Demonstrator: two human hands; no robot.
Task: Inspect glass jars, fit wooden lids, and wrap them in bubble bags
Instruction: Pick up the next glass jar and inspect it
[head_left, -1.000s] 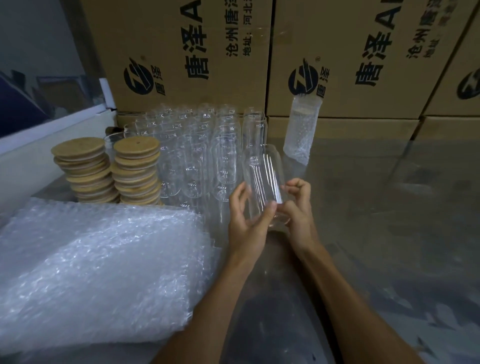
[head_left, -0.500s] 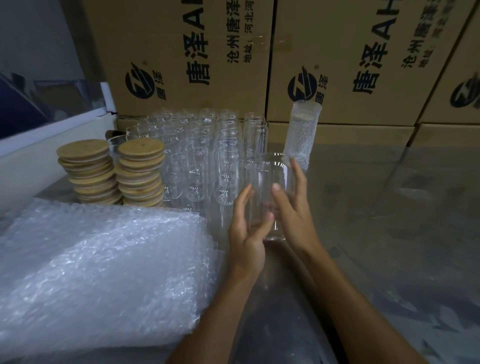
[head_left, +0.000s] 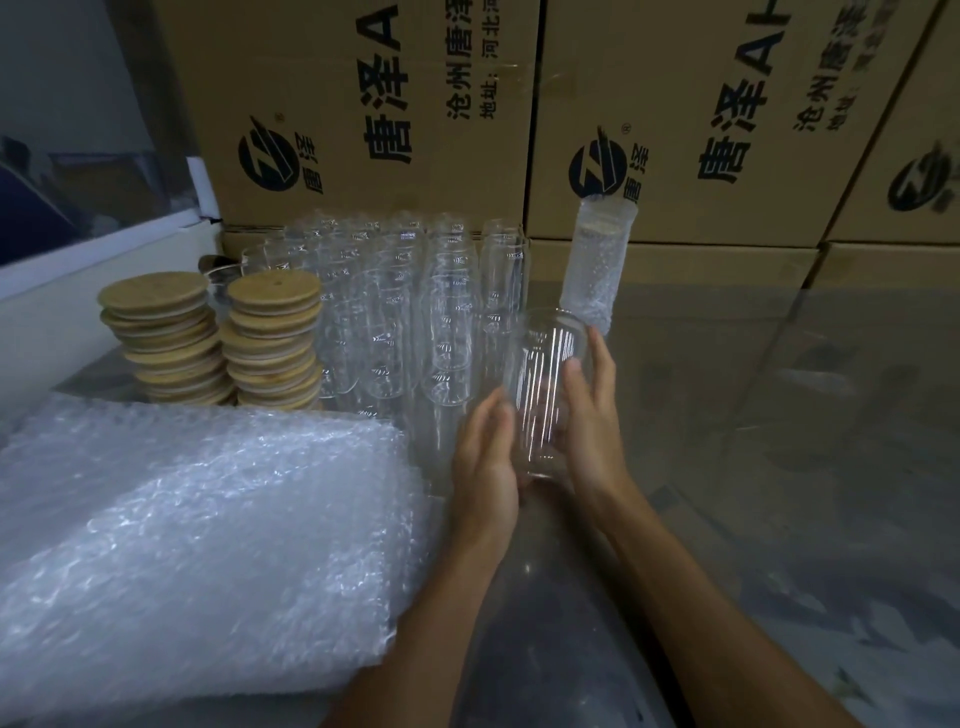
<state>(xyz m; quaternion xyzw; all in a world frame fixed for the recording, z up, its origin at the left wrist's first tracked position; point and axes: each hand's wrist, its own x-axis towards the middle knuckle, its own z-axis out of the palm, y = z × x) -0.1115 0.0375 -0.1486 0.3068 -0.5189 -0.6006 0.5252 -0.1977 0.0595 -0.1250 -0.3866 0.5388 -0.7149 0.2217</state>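
Head view: clear glass jar (head_left: 545, 395) upright, raised above glass tabletop (head_left: 779, 415), between both palms. Left hand (head_left: 485, 462) fingers straight, together, against jar side. Right hand (head_left: 592, 415) fingers straight, slightly spread, pressing opposite side. Wooden lid stacks (head_left: 218, 338), bubble bags (head_left: 182, 545) left.

Brown cardboard boxes (head_left: 363, 114) printed with black logos and Chinese characters stood stacked along the back of the table (head_left: 779, 415). The table's surface was glossy and reflective. A white ledge (head_left: 98, 260) ran along the left.
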